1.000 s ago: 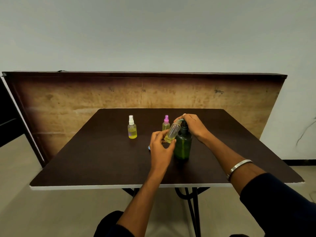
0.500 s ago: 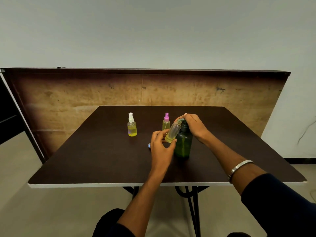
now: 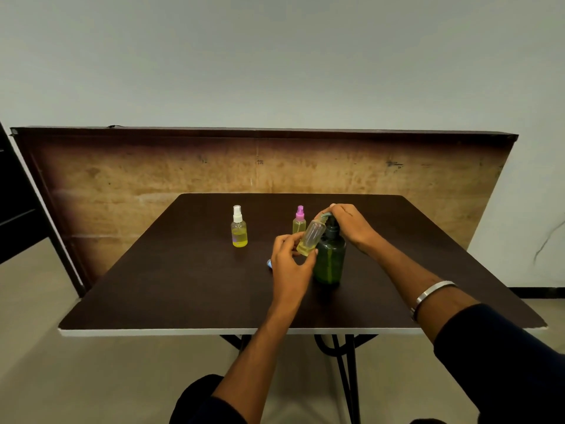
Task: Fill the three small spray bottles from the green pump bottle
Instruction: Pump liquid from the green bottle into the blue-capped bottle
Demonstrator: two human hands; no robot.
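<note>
Third bottle under the pump spout

Left hand (image 3: 289,270) had its grip pinched round the base of the uncapped spray bottle (image 3: 312,237), tilting its open mouth up to the spout of the green pump bottle (image 3: 330,258). Right hand (image 3: 348,223) sat curled over the pump head, grip closed on it. I judged this the last fill: the white-capped bottle (image 3: 239,231) and pink-capped bottle (image 3: 299,221) stood capped on the surface (image 3: 183,286), both holding yellow liquid. A small blue thing (image 3: 269,263), likely the loose cap, lay by my left hand. The little bottle looked light, thin plastic, slippery if dripped on; I'd hold it low on the body. The pump bottle looked heavier and stable; press straight down.
</note>
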